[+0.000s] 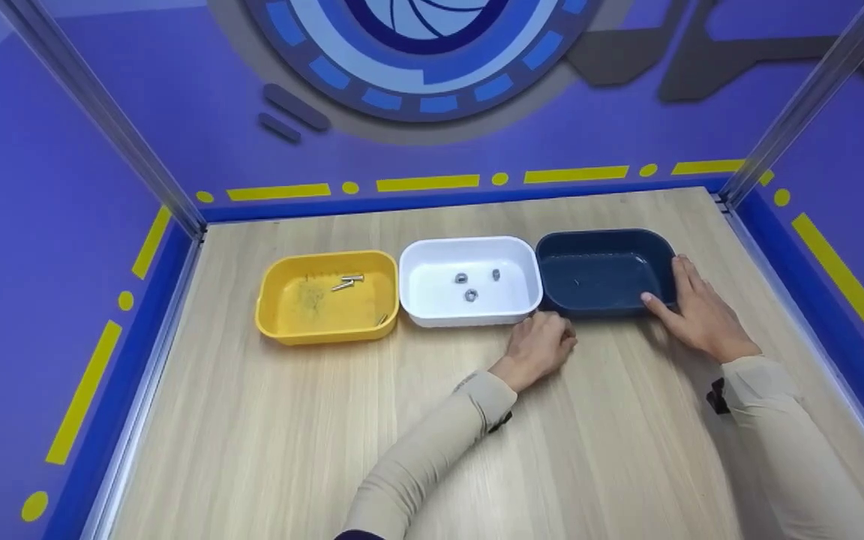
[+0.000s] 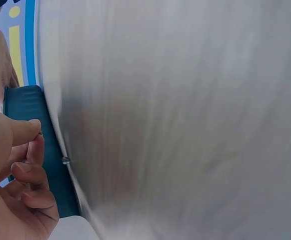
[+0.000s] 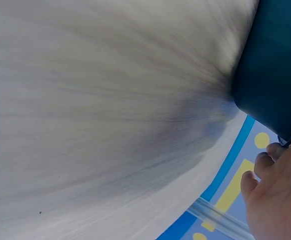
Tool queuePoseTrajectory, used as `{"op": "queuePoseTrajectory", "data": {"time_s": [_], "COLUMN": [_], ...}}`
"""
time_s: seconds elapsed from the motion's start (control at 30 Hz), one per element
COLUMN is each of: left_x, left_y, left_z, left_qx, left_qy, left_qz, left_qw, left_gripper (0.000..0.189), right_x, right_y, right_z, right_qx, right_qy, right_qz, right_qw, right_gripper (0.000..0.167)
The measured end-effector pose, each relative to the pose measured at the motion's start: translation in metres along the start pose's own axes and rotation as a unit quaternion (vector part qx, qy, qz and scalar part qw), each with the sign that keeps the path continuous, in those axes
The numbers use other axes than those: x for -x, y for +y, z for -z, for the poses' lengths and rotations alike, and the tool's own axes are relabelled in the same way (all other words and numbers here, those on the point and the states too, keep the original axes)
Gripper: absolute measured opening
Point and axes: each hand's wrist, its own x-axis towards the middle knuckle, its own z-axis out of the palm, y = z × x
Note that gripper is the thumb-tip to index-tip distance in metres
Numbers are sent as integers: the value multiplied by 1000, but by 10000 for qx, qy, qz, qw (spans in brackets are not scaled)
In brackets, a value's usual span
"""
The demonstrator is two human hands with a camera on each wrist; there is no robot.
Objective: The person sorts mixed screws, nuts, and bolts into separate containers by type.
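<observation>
Just in front of the gap between the white bin (image 1: 471,321) and the dark blue bin (image 1: 604,309), my left hand (image 1: 538,345) is close to the table. Its thumb and forefinger pinch a tiny dark piece (image 2: 40,133), mostly hidden by the fingertips; the other fingers are curled. A small shiny metal piece (image 2: 65,160) shows by the dark blue bin's lower edge in the left wrist view. My right hand (image 1: 702,315) holds the dark blue bin's right end, thumb at the near rim and fingers along the outer side. A tiny speck (image 1: 577,283) lies inside that bin.
Several metal nuts (image 1: 471,295) lie in the white bin. The yellow bin (image 1: 327,335) at left holds a few silver screws (image 1: 352,278). All bins stand in a row on the wooden table (image 1: 289,450), with purple-blue panels (image 1: 417,150) around it.
</observation>
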Motion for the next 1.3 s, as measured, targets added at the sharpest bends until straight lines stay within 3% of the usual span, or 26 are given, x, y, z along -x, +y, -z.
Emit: {"op": "queuePoseTrajectory", "data": {"time_s": [0.53,0.77,1.3], "left_x": [-7,-11,-31], "left_y": [10,8,18], "left_z": [24,30,54], "left_qx": [96,118,87], "left_qy": [140,147,234], "left_qz": [-222,-146,-472], "left_qw": [9996,9997,9986], "left_gripper": [12,12,15], "right_x": [-1,-1,1], "right_y": [-1,-2,-2], "right_z": [3,2,3], "right_qx": [92,264,174], "right_qy": [51,72,4], "right_qz": [134,91,30], "right_qw": [9999,9996,9998], "right_gripper": [102,104,104]}}
